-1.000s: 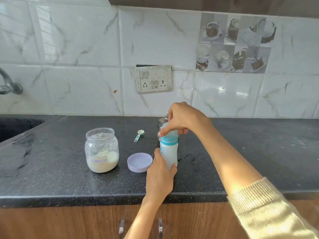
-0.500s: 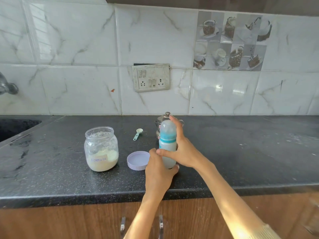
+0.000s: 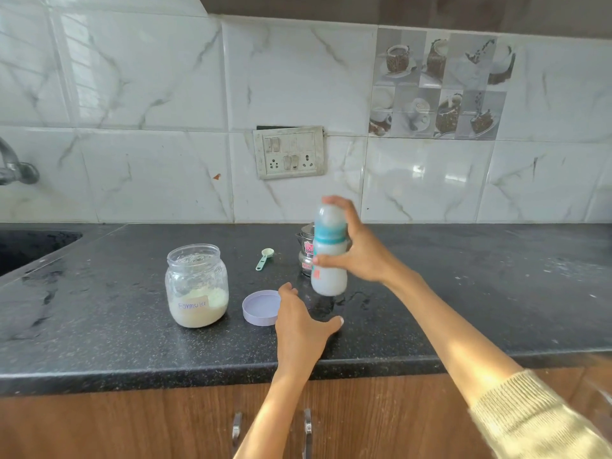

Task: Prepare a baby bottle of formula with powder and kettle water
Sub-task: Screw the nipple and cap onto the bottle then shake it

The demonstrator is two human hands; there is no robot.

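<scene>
Your right hand (image 3: pixel 359 256) has the bottle (image 3: pixel 328 253) lifted clear of the table (image 3: pixel 463 293), just right of the frame's centre, with the thumb across the front of the body, the palm behind it and a fingertip over the top of the clear cap. The bottle is capped, its teal collar is on, and the liquid inside looks milky white, so the step in hand seems to be shaking to mix. Keep that grip as it is: the finger on the cap guards against it popping off, and the thumb should stay pressed below the collar so the bottle cannot slide. Shake with short wrist strokes, holding the bottle upright or only slightly tilted, and keep it over the table, not past the edge. Your left hand (image 3: pixel 299 321) lies at centre bottom of the frame with fingers relaxed and spread, holding nothing, just beside the lilac lid (image 3: pixel 261 308); leave it low and out of the swing. Mind the kettle (image 3: pixel 306 251) close behind the bottle, and the open jar (image 3: pixel 197 286) at left centre with the scoop (image 3: pixel 265 258) between them. There looks to be wet on the table under the bottle, so set it down carefully when done.
</scene>
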